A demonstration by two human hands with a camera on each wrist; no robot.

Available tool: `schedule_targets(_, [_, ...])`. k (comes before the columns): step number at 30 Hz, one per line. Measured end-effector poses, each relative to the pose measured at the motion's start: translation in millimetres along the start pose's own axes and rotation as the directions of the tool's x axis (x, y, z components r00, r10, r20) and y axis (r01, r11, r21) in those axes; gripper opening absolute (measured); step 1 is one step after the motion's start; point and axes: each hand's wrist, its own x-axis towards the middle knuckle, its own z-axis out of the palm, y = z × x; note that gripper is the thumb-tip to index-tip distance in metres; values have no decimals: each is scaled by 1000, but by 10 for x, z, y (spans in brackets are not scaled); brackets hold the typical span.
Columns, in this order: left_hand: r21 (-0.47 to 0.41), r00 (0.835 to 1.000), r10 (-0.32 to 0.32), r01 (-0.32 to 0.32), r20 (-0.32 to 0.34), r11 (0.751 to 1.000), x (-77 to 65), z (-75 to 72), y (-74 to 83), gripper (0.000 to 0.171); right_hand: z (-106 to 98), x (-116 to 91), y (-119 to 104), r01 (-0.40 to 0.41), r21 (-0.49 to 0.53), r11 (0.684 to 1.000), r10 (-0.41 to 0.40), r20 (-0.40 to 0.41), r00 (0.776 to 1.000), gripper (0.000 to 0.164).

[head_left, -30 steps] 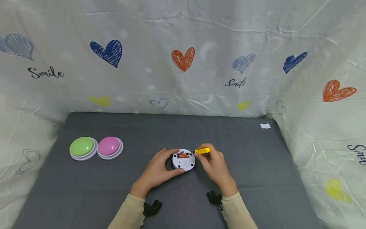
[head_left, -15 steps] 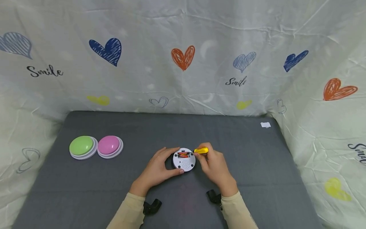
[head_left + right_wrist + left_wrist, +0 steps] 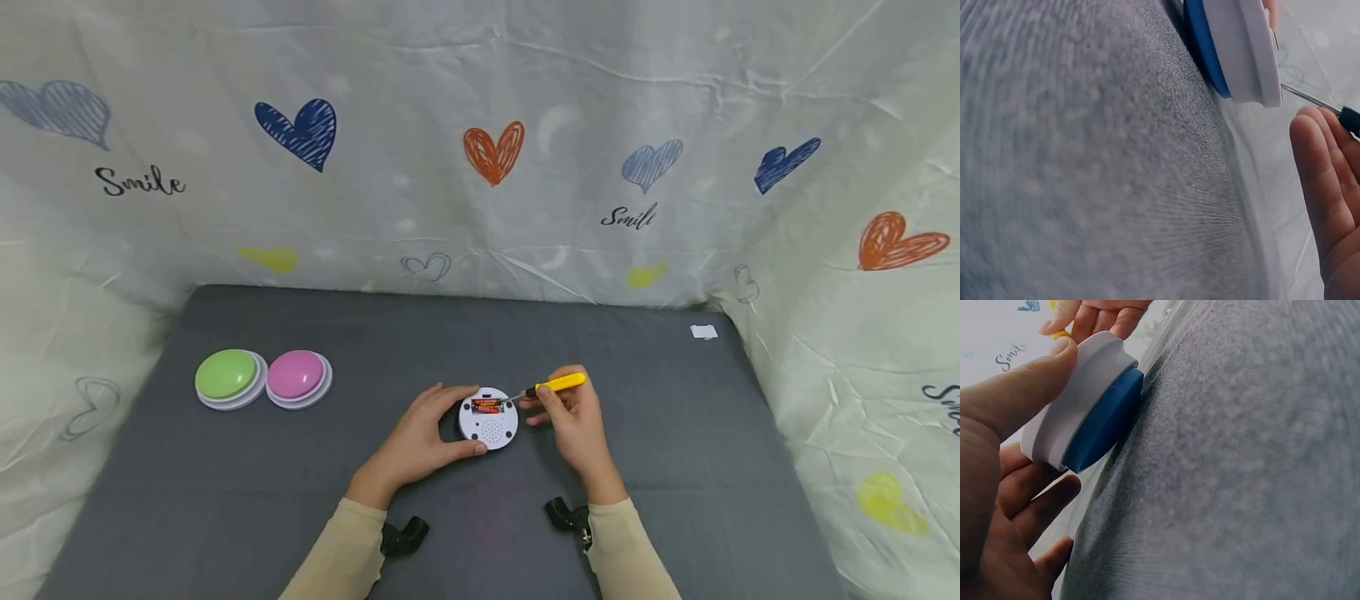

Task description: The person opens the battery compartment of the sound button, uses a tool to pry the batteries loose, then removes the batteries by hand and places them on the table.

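A round white push button (image 3: 491, 432) with a blue dome (image 3: 1107, 419) lies upside down on the grey cloth. Its battery compartment is uncovered and shows red-orange batteries (image 3: 487, 406). My left hand (image 3: 418, 437) grips the button's side between thumb and fingers. My right hand (image 3: 576, 425) holds a yellow-handled screwdriver (image 3: 561, 382) between thumb and fingers, tilted. The screwdriver's metal shaft reaches the button's base beside the compartment; in the right wrist view the shaft (image 3: 1310, 97) meets the white rim.
To the left stand a green-domed button (image 3: 226, 373) and a pink-domed button (image 3: 296, 374), side by side on the grey-covered table (image 3: 390, 333). A white scrap (image 3: 703, 332) lies at the far right corner. A printed curtain (image 3: 375, 167) encloses the back and sides.
My right hand has shifted slightly right and drawn back along the screwdriver, so more of its handle and shaft now show. My left hand keeps hold of the button.
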Motion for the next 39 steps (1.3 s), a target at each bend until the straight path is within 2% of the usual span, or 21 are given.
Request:
schedule_targets(4, [-9, 1000, -19, 19, 11, 1000, 2, 2, -2, 86, -29, 10, 55, -33, 61, 998, 34, -15, 999, 28])
schedule_targets(7, [-14, 999, -36, 37, 16, 999, 2, -3, -3, 87, -23, 18, 72, -82, 113, 990, 87, -41, 995, 27])
schedule_targets(12, [-3, 999, -47, 47, 22, 999, 3, -5, -11, 87, 6, 25, 81, -156, 237, 959, 180, -82, 980, 18])
schedule_targets(17, [9, 999, -42, 41, 23, 999, -4, -5, -19, 87, 11, 30, 96, -190, 290, 938, 221, -75, 972, 23])
schedule_targets(21, [15, 999, -33, 33, 22, 999, -3, -11, -13, 87, 4, 38, 107, -197, 301, 933, 228, -73, 971, 25])
schedule_targets(27, [33, 999, -25, 25, 25, 999, 16, -18, -6, 88, 7, 46, 104, -172, 308, 936, 208, -90, 974, 12])
schedule_targets(30, [39, 999, -23, 22, 26, 999, 25, -15, -8, 88, 4, 44, 104, -153, 295, 943, 189, -97, 977, 12])
schedule_targets(39, [39, 999, -24, 23, 25, 999, 18, 5, -27, 88, -2, 39, 95, -129, 287, 949, 165, -105, 981, 30])
